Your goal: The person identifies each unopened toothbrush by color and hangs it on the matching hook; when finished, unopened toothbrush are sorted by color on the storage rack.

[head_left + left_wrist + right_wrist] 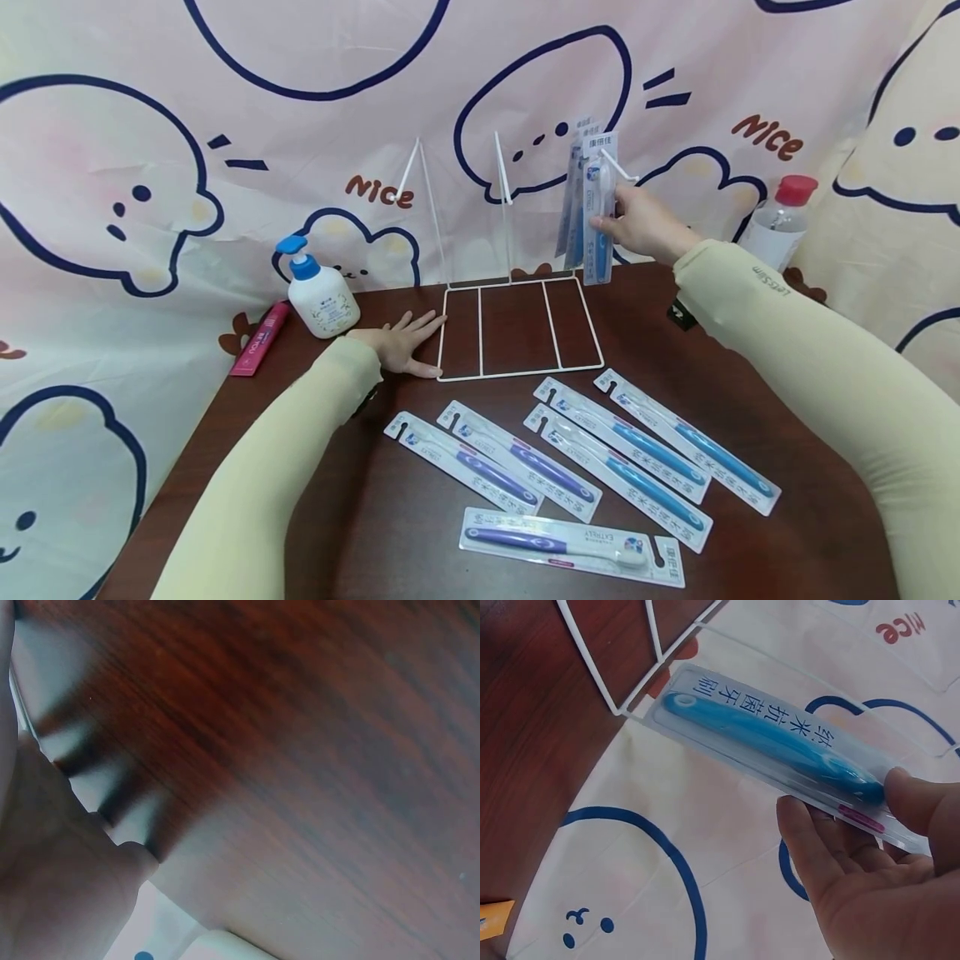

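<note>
Apparently for steadiness, the left hand (405, 340) spreads its fingers against the base of the white wire rack (552, 325) on the dark brown worktop (337, 508). The right hand's (647, 222) fingers pinch a blue-handled toothbrush in a clear flat pack (597, 229) at the rightmost prong (618, 166); whether it hangs there is unclear.

Pale cartoon-printed cloth backdrop (315, 142)
At 9 o'clock, white blue-topped pump bottle (322, 302) beside slim pink tube (259, 340); near 3, clear red-capped bottle (780, 223).
</note>
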The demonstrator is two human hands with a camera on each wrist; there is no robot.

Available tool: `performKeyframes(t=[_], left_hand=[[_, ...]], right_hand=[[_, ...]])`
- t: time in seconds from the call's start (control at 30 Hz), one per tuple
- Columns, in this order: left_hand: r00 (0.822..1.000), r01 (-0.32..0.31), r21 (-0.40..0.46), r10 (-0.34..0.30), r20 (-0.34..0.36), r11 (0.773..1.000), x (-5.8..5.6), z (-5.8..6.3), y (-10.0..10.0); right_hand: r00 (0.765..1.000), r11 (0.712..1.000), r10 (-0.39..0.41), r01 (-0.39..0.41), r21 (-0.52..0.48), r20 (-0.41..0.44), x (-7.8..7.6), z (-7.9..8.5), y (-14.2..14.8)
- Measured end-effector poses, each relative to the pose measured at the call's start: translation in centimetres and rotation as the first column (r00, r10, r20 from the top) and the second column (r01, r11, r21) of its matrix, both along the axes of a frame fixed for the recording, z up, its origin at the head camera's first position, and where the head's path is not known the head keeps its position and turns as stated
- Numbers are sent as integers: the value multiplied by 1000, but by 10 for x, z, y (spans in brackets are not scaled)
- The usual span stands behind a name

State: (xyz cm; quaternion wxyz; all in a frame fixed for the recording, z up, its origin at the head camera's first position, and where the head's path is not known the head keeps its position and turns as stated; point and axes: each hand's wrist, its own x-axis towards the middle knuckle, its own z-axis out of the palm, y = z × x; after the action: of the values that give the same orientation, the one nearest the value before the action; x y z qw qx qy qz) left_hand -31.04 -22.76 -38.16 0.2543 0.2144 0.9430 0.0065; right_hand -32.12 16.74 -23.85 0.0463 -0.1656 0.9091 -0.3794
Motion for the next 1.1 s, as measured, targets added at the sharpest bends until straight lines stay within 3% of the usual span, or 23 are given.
performKeyframes(t=[0.37,0.53,0.77,0.9,1.1], left_hand=[[1000,6,12,-6,5,1000,2,3,2],[1000,1,9,-1,-1,1000,2,2,1],[1000,19,8,-19,-9,1000,2,1,0],[1000,24,13,-24,-10,1000,2,1,-1],[1000,22,20,-21,-6,1000,2,2,-1]], right_hand=[[1000,1000,4,-4,19,10,-3,1,3],[998,999,25,-27,42,60,-1,0,8],[989,993,-23,7,117,143,3,-9,21],[985,984,7,-38,175,175,12,-19,29],[963,942,86,-163,294,256,39,-41,41]])
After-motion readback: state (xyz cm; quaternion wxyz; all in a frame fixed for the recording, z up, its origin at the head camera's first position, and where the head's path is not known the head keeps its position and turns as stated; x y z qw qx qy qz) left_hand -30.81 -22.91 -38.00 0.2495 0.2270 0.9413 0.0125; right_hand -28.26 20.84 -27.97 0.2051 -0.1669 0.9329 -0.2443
